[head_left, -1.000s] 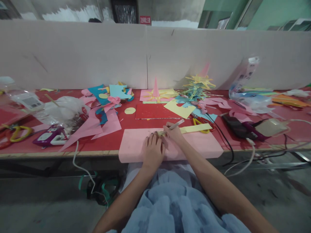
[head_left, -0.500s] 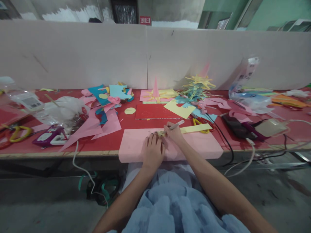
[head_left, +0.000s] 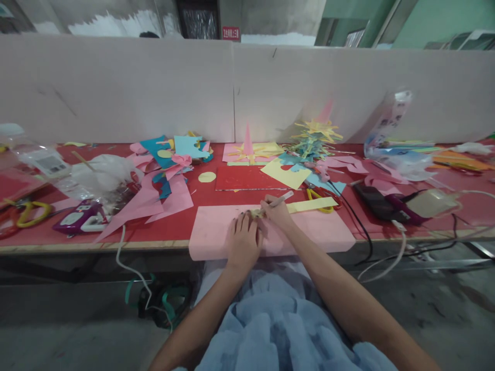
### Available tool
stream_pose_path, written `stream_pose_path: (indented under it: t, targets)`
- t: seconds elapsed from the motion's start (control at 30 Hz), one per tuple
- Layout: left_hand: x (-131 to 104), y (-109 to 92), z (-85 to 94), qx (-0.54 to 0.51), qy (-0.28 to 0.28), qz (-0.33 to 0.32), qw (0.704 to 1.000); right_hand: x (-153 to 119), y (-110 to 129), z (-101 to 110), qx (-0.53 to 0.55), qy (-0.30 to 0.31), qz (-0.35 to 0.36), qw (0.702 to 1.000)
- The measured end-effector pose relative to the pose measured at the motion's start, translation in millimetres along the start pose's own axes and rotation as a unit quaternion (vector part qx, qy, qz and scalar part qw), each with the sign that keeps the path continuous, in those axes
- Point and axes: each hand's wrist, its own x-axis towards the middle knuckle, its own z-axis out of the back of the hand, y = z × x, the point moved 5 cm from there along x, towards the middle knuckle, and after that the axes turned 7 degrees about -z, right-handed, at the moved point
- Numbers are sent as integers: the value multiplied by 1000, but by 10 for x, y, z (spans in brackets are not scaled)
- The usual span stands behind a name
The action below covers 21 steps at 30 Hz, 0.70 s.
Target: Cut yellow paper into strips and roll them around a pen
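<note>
My right hand is closed around a pale pen, its tip down over a yellow paper strip. The strip runs out to the right from beneath my hands. My left hand lies flat with its fingers stretched out, the fingertips at the strip's left part. Under both hands is a large pink paper sheet that bends over the table's front edge. The pen tip and any marks are too small to make out.
Yellow-handled scissors lie behind the strip. Pink and blue paper scraps and a purple glue-gun-like tool are at left. A layered paper tree stands at the back. Cables hang over the edge at right.
Almost nothing differs. Both hands, the pen and the strip stay in nearly the same place; the view has shifted very slightly.
</note>
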Motion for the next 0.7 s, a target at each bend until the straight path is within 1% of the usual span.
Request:
stream_pose_path:
  t: [0.13,0.23,0.33,0.57,0.7]
  targets:
    - [3,0,10,-5,3,5,1000,18,-44,-7,-9,-2,-18,1000]
    - [4,3,6,-1,1,5,1000,33,-53,-6,-18,-14,4,1000]
    - [1,6,-4,0,2,3,1000,39,-59,-13,-11,-14,19,1000]
    - [6,1,4,0,4,7,1000,21,-30,-4,-21,-15,9,1000]
    - [9,3,-5,0,-2,4,1000,4,5,10,-33,-22,15,999]
